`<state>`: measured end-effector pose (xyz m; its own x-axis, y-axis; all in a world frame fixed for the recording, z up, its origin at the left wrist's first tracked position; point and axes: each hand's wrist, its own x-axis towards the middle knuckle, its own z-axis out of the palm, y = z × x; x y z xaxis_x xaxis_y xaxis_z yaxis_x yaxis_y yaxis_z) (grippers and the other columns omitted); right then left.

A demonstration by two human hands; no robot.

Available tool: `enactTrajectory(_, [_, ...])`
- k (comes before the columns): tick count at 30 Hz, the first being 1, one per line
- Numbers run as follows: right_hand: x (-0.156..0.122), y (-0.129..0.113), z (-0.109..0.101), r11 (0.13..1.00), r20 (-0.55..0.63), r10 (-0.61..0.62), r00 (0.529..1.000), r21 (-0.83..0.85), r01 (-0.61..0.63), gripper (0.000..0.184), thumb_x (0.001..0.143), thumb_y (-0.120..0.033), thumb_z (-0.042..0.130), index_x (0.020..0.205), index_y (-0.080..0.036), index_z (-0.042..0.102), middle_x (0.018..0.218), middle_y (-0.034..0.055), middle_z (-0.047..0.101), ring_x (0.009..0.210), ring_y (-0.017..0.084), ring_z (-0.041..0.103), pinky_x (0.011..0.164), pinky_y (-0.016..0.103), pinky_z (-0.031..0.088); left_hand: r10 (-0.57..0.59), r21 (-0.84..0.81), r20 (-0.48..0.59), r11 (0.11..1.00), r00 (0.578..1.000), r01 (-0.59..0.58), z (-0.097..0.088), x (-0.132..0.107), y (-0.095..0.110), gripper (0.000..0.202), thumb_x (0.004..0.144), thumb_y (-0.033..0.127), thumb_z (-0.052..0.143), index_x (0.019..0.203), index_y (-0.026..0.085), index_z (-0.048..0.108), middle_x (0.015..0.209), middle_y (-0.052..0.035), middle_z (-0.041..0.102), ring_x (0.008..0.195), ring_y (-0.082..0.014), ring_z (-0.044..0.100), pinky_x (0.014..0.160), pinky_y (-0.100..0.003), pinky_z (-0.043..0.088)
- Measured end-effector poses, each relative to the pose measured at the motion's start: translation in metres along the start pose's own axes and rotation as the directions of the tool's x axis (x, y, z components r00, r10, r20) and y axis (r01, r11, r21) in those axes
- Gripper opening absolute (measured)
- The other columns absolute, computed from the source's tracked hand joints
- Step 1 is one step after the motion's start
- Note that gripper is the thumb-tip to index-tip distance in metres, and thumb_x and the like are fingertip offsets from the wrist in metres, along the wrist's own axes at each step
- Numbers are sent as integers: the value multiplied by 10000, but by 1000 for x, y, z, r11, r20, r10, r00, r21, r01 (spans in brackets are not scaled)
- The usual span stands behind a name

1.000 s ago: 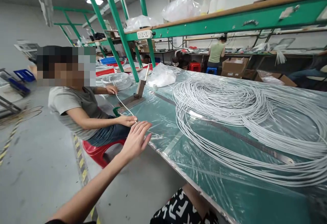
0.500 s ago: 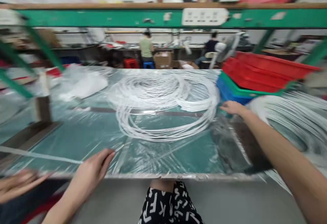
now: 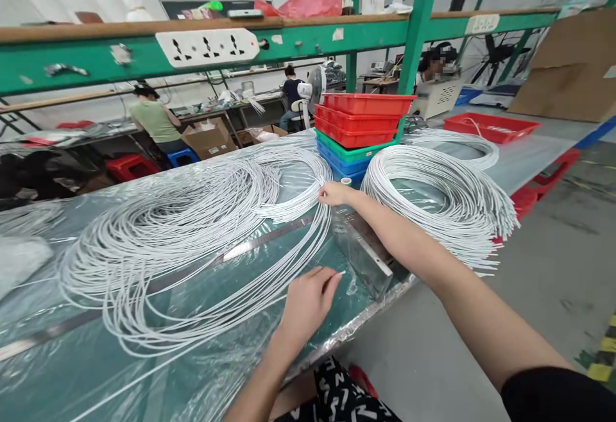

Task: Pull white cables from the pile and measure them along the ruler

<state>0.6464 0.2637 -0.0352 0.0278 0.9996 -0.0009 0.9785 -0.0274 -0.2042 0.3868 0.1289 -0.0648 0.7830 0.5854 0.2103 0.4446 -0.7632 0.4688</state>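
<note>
My left hand (image 3: 308,299) is closed in a pinch above the front of the table, with a short white tip of cable (image 3: 342,273) showing at its fingertips. Farther back, my right hand (image 3: 334,194) pinches at the right edge of the looped white cables (image 3: 283,211); its fingertips meet the strands there, though exactly how many they grip is hidden. These loops join a large tangled coil of white cable (image 3: 158,223) on the left. Just behind my right hand lies a small white roll (image 3: 345,181). A metal angle block (image 3: 363,252) stands below my right forearm.
Stacked red, green and blue trays (image 3: 360,127) stand behind my right hand. Right of them lies a thick cable coil (image 3: 433,185), with a red tray (image 3: 491,127) beyond. A green shelf beam (image 3: 298,47) with a power strip (image 3: 206,48) crosses above. Co-workers sit farther back.
The view has swung to the right. My left hand has moved right along the table's front, nearer the metal block. My right hand stays by the coil's right edge.
</note>
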Motion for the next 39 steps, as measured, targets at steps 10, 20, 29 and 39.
enactTrajectory(10, [3, 0, 3, 1000, 49, -25, 998, 19, 24, 286, 925, -285, 526, 1012, -144, 759, 968, 79, 741, 857, 163, 659, 647, 216, 386, 24, -20, -111, 999, 994, -27, 19, 36, 9, 301, 1010, 306, 422, 906, 222, 691, 773, -12, 649, 694, -140, 583, 639, -265, 349])
enactTrajectory(20, [2, -3, 0, 1000, 79, -10, 997, 8, 10, 292, 925, -305, 526, 998, -138, 754, 935, 84, 734, 823, 166, 645, 614, 226, 356, 53, 28, -157, 998, 986, -49, 35, 46, 21, 309, 1000, 262, 418, 801, 196, 645, 701, -9, 588, 634, -129, 540, 598, -278, 302])
enactTrajectory(29, [-5, -11, -5, 1000, 152, 12, 988, -20, -9, 307, 932, -307, 520, 988, -118, 755, 854, 83, 731, 712, 146, 621, 564, 229, 326, 60, 34, -156, 998, 986, -56, 35, 45, 22, 317, 1001, 254, 409, 787, 200, 638, 706, -11, 595, 640, -131, 548, 597, -287, 307])
enactTrajectory(39, [0, -7, 0, 1000, 170, 4, 985, -17, -1, 303, 913, -303, 534, 994, -119, 761, 876, 86, 732, 737, 155, 634, 563, 232, 332, 59, 34, -176, 998, 983, -54, 36, 45, 22, 301, 989, 238, 427, 768, 199, 627, 696, -6, 595, 623, -126, 542, 588, -287, 303])
